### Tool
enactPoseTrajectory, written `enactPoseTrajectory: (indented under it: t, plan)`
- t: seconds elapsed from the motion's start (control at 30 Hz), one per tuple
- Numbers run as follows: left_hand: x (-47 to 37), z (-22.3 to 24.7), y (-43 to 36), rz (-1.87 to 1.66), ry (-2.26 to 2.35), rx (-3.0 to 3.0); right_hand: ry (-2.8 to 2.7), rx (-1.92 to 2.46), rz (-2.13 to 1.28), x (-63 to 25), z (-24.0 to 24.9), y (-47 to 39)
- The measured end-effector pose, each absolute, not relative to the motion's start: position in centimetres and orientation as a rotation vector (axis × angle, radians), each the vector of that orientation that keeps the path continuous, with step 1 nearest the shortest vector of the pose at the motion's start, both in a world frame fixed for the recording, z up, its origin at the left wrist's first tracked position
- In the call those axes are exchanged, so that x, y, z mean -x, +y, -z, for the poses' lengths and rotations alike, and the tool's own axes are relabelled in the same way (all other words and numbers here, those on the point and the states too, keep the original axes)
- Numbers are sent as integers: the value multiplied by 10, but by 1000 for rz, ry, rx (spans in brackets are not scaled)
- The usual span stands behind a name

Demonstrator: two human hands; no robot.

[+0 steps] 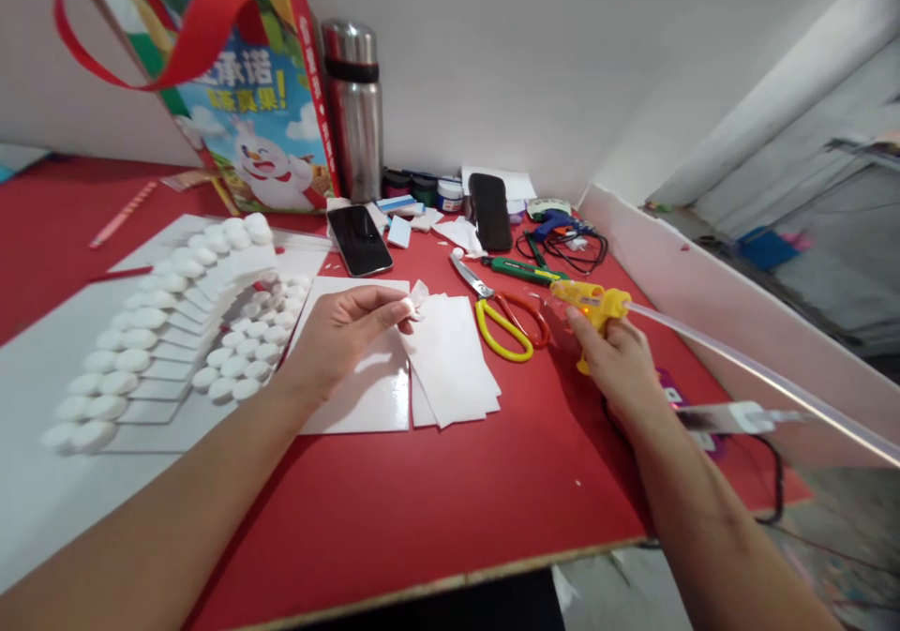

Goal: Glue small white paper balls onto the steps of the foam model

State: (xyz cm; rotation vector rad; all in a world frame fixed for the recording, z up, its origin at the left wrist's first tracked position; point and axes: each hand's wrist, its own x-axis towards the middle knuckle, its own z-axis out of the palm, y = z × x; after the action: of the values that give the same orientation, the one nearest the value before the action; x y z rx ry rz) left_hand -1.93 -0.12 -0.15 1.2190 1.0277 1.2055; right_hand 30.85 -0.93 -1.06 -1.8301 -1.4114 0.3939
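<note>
My left hand (pixel 344 336) pinches a small white piece (pixel 417 299) above a glossy white board (pixel 366 397). Beside the board lies a fanned stack of white paper sheets (pixel 454 359). In my right hand (pixel 615 359) is a yellow glue gun (pixel 594 301), its nozzle pointing left and a long clear glue stick (pixel 745 383) coming out of its back. Scissors (pixel 502 317) with yellow and red handles rest between my hands. On the left, rows of white round pieces (pixel 133 359) stand on white boards, with a cluster of smaller round ones (pixel 243 359) beside them.
Farther back are two phones (pixel 360 239) (pixel 490 211), a steel thermos (pixel 358 115), a colourful bag (pixel 260 134), small paint jars (pixel 450 193), a green cutter (pixel 524 270) and tangled cables (pixel 577 242). A low partition (pixel 703 303) borders the red table (pixel 450 509) on the right.
</note>
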Motion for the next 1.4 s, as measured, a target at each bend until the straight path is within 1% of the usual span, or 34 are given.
enactPoseTrajectory:
  t: [0.1,0.47,0.63,0.73,0.77,0.83,0.93,1.0,1.1,1.2,1.4]
  plan:
    - [19,1,-2,-1179,1022,-1208,-1495,1913,-375,-306,5,-13]
    - [19,-3,-5,-1177,967,-1245,-1817,2079,-102,-305,-9,-26]
    - [18,-6,-5,-1190,1002,-1297,-1861,2178,71,-293,-9,-69]
    - [18,-9,-6,-1188,1014,-1335,-1832,2050,291,-267,-16,-103]
    - [18,-9,-6,-1178,1012,-1352,-1843,1962,266,-256,-21,-110]
    - [18,-10,-7,-1148,1013,-1401,-1844,1781,55,-233,-33,-111]
    - [20,-9,-7,-1116,1043,-1546,-1772,1537,-409,-200,-52,-79]
    - [21,-8,-6,-1116,1049,-1649,-1621,1415,-777,-184,-59,-47]
    - [23,-8,-5,-1120,1047,-1727,-1517,1316,-1127,-171,-57,-11]
    - [24,-8,-4,-1110,1058,-1772,-1480,1254,-1265,-168,-45,-2]
    - [24,-6,-3,-1053,1024,-1837,-1410,1233,-1268,-176,-31,-10]
